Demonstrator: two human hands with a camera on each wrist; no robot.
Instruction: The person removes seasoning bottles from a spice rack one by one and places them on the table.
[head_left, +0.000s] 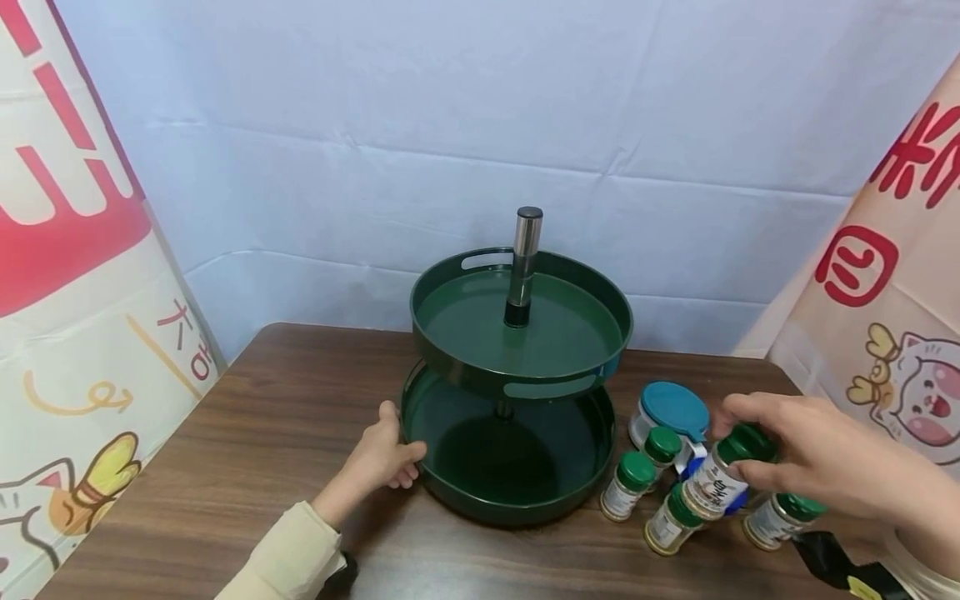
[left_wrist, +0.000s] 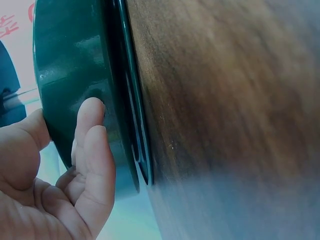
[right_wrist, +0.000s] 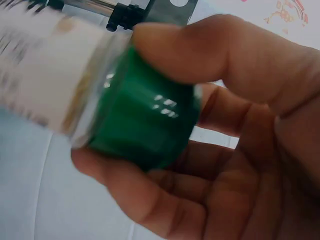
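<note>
A dark green two-tier tray (head_left: 480, 504) with a metal centre post (head_left: 525, 250) stands on the table. My left hand (head_left: 378, 454) holds the lower tier at its left side. In the left wrist view, the thumb is at the rim and the fingers (left_wrist: 100, 150) lie against the outer wall. My right hand (head_left: 817, 450) grips a spice jar (head_left: 712, 487) by its green cap (right_wrist: 145, 110), thumb and fingers on either side. The jar is tilted and hangs over other green-capped jars (head_left: 622, 492). Nothing shows on the visible floors of either tier.
A container with a blue lid (head_left: 671, 408) stands behind the jars, right of the tray. Another jar (head_left: 776, 521) is below my right hand. The brown wooden table (head_left: 225, 467) extends left. White cloth (head_left: 337, 125) hangs behind, with printed banners at both sides.
</note>
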